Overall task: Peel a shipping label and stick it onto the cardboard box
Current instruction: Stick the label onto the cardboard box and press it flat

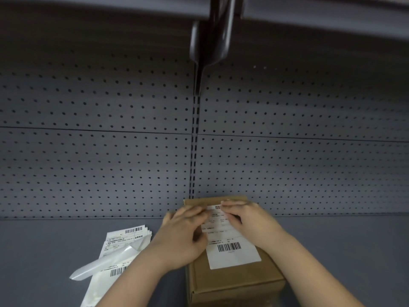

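Cardboard box [234, 282] rested on grey shelf [343, 251], shipping label [232, 251] pressed flat by left hand [183, 238] and right hand [250, 222], fingers spread, nothing gripped, spare labels [124, 242] lain left.

— Item one on our list?
— Cardboard box [234, 278]: brown, closed, lying flat on the grey shelf, its far end against the pegboard.
— Item two?
— Shipping label [232, 247]: white, printed text, barcodes at its near and far ends. We find it lying flat on the box top, long side running away from us.
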Demonstrator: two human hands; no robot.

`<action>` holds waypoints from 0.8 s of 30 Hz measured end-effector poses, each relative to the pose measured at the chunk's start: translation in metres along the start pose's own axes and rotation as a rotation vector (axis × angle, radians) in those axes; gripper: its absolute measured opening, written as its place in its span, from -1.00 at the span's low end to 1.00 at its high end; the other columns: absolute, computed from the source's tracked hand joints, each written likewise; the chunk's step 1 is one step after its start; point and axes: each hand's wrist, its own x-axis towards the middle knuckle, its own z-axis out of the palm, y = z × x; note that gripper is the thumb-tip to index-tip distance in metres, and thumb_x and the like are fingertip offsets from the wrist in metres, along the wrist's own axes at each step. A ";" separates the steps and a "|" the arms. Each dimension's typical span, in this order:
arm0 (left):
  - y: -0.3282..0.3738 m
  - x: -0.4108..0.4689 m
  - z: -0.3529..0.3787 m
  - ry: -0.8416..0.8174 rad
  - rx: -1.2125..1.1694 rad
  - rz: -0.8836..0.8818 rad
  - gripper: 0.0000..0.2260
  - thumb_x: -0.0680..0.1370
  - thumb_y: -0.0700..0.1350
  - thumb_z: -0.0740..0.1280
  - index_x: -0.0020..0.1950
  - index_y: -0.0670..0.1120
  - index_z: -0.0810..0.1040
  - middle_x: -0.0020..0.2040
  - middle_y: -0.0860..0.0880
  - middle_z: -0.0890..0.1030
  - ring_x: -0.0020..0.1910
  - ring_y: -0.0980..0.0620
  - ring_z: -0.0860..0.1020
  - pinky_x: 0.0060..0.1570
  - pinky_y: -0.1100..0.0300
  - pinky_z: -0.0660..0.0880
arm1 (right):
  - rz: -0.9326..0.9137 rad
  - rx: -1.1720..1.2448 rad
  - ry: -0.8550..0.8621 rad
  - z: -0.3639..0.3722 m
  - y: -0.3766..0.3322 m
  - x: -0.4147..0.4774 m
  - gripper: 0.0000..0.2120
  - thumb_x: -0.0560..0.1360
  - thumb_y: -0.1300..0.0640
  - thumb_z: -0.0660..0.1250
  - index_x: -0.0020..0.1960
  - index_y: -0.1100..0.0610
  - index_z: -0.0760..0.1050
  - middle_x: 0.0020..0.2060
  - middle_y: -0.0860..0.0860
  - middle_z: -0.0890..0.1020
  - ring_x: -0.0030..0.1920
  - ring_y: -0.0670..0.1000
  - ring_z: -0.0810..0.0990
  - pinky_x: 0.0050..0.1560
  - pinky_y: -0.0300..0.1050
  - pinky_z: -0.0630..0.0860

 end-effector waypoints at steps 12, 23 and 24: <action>0.000 -0.019 0.000 0.335 -0.062 0.061 -0.54 0.39 0.24 0.24 0.20 0.09 0.57 0.22 0.18 0.56 0.25 0.17 0.38 0.30 0.05 0.36 | 0.090 0.163 0.173 -0.028 -0.011 -0.040 -0.78 0.46 0.17 0.41 0.09 -0.02 0.62 0.09 -0.14 0.65 0.12 -0.22 0.56 0.21 -0.19 0.49; 0.015 -0.044 0.011 0.264 -0.186 0.128 -0.67 0.31 0.23 0.40 -0.01 0.13 0.67 0.04 0.32 0.60 0.12 0.36 0.49 0.17 0.42 0.38 | 0.039 0.200 0.029 -0.021 -0.023 -0.074 -0.78 0.47 -0.03 0.34 0.09 -0.05 0.61 0.11 -0.23 0.62 0.11 -0.30 0.54 0.20 -0.20 0.49; 0.010 -0.047 0.009 0.291 -0.202 0.099 -0.69 0.30 0.23 0.40 -0.05 0.13 0.68 0.00 0.33 0.62 0.10 0.36 0.51 0.15 0.42 0.39 | 0.075 0.211 0.061 -0.024 -0.018 -0.077 -0.79 0.44 -0.01 0.40 0.07 -0.05 0.63 0.09 -0.24 0.62 0.10 -0.32 0.54 0.21 -0.20 0.48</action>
